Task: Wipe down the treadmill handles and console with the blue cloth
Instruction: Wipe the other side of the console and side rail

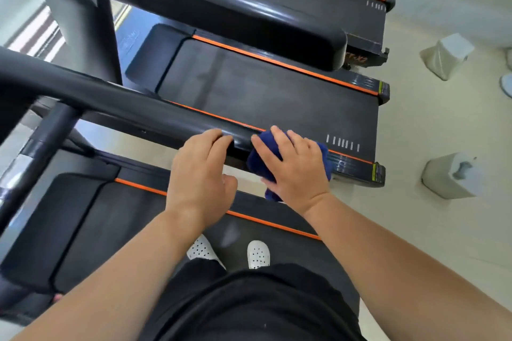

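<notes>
A black treadmill handle (133, 102) runs from the left edge toward the middle of the view. My left hand (201, 171) curls over that handle near its end, fingers on top and thumb below. Just to its right, my right hand (293, 166) lies on the dark blue cloth (257, 166), its fingers spread over the cloth and wrapped with it round the tip of the handle. The cloth hangs a little below my palm. The console is out of view.
I stand on a black treadmill belt (110, 224) with orange side stripes, white shoes (257, 253) below. A second treadmill (263, 86) and its handle (235, 16) lie beyond, a third behind that. Two grey blocks (448, 174) stand on the pale floor at right.
</notes>
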